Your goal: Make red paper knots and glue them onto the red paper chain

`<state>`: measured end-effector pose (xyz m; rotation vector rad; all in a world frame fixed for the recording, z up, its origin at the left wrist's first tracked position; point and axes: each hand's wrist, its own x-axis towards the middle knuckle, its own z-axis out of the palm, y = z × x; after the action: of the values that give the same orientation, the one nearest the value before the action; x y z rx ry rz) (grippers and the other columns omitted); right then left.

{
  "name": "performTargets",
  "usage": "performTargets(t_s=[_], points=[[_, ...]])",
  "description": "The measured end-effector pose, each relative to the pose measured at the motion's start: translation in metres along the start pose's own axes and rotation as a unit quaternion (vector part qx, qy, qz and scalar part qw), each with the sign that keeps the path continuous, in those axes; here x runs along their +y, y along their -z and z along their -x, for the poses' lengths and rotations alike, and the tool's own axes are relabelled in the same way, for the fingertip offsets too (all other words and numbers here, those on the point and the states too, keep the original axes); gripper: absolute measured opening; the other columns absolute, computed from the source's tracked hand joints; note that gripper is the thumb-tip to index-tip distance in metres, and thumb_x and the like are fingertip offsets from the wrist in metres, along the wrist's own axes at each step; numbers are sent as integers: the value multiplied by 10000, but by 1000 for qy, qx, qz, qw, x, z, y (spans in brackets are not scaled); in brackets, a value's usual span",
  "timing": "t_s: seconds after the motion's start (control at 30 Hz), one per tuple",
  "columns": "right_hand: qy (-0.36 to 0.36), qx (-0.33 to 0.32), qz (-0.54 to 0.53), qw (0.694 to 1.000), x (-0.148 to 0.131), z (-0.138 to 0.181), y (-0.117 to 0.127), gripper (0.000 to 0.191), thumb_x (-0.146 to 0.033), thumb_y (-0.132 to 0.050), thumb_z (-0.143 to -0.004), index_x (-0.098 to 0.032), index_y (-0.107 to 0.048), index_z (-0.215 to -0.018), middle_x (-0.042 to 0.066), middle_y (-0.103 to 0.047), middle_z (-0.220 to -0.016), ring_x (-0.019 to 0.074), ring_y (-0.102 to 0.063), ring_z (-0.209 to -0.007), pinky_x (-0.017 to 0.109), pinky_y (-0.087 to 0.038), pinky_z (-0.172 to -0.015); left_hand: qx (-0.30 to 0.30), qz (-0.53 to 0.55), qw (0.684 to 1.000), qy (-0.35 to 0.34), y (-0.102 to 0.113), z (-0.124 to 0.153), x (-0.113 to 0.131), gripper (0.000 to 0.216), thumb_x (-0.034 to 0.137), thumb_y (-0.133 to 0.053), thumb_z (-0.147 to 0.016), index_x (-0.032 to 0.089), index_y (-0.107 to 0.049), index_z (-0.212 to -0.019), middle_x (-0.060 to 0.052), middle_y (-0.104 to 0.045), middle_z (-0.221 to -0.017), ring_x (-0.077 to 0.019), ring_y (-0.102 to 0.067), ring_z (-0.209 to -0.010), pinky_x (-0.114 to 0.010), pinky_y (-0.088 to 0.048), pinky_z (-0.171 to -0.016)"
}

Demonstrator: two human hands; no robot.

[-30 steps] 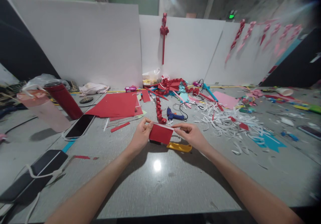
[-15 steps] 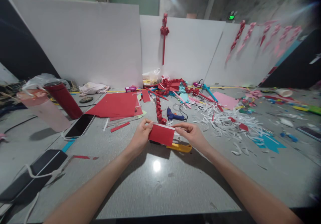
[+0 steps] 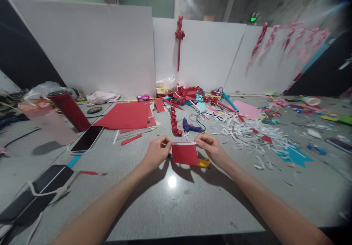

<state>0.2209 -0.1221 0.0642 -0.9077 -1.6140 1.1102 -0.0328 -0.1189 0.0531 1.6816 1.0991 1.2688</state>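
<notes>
Both my hands hold a small red paper piece (image 3: 184, 153) upright above the grey table (image 3: 176, 201). A thin white strip runs along its top edge. My left hand (image 3: 155, 153) pinches the left end of that strip, and my right hand (image 3: 212, 149) pinches the top right corner. A yellow utility knife (image 3: 204, 162) lies on the table right behind the paper, mostly hidden by it.
Red paper sheets (image 3: 127, 115), a blue glue gun (image 3: 189, 126), a folded red paper chain (image 3: 174, 120) and white paper shreds (image 3: 242, 129) lie beyond my hands. At left stand a red flask (image 3: 69, 109), a pink cup (image 3: 46, 120) and phones (image 3: 88, 137).
The red paper has turned from a wide tilted shape to hang squarer and lower. My hands have shifted slightly apart along the white top strip, and the paper covers more of the knife.
</notes>
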Motion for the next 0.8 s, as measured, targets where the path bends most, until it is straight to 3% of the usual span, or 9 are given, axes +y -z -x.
performTargets(t_s=[0.13, 0.2, 0.33, 0.4, 0.57, 0.63, 0.73, 0.8], points=[[-23, -61, -17, 998, -4, 5, -10, 373, -526, -676, -938, -184, -642, -795, -16, -514, -715, 140, -444, -664, 269, -340, -633, -36, -62, 995, -76, 6, 2, 18, 181, 342, -639, -925, 223, -774, -902, -124, -731, -984, -291, -627, -1006, -401, -483, -966], [-32, -86, -14, 996, -7, 8, -17, 388, -545, -668, -941, -186, -635, -796, -19, -505, -714, 135, -439, -659, 264, -344, -633, -70, -52, 992, -91, 6, 5, 27, 247, 383, -601, -960, 228, -782, -895, -123, -729, -983, -295, -627, -1032, -406, -471, -993], [-38, -104, -5, 994, -8, 12, -29, 433, -602, -656, -929, -192, -627, -791, -13, -511, -727, 140, -460, -673, 262, -368, -641, -183, -19, 981, -65, 1, 12, 38, 328, 437, -583, -984, 222, -783, -838, -94, -719, -830, -242, -644, -803, -338, -501, -783], [-39, -101, 8, 994, -8, 12, -31, 447, -616, -651, -927, -193, -626, -783, -9, -518, -728, 144, -470, -680, 261, -373, -634, -204, 0, 978, -34, -3, 15, 38, 340, 447, -591, -979, 211, -778, -821, -80, -712, -779, -216, -624, -716, -308, -476, -683], [-4, -72, 73, 995, -9, 10, -30, 410, -572, -605, -975, -197, -641, -814, 5, -588, -776, 165, -547, -754, 283, -445, -719, -221, 41, 974, 28, -5, 15, 34, 366, 487, -636, -940, 186, -768, -777, -64, -699, -743, -179, -585, -652, -259, -416, -581], [23, -39, 115, 992, -7, 8, -30, 330, -529, -585, -998, -210, -660, -964, 31, -655, -927, 194, -599, -889, 315, -473, -841, -221, 43, 973, 43, -4, 13, 32, 392, 508, -638, -933, 183, -763, -756, -55, -686, -716, -162, -559, -619, -246, -389, -551], [55, 7, 218, 974, -1, 7, -31, 312, -475, -477, -1059, -229, -590, -1216, 87, -649, -1200, 233, -587, -1112, 382, -441, -998, -167, 61, 983, 48, -1, 7, 29, 383, 526, -676, -902, 184, -781, -766, -54, -693, -712, -164, -565, -617, -241, -396, -539], [58, -13, 318, 946, 2, 9, -31, 298, -450, -430, -1078, -225, -576, -1209, 107, -637, -1227, 258, -565, -1157, 428, -406, -1027, -107, 80, 990, 54, 3, 2, 25, 363, 528, -719, -869, 180, -802, -803, -57, -704, -712, -168, -574, -612, -245, -415, -535]])
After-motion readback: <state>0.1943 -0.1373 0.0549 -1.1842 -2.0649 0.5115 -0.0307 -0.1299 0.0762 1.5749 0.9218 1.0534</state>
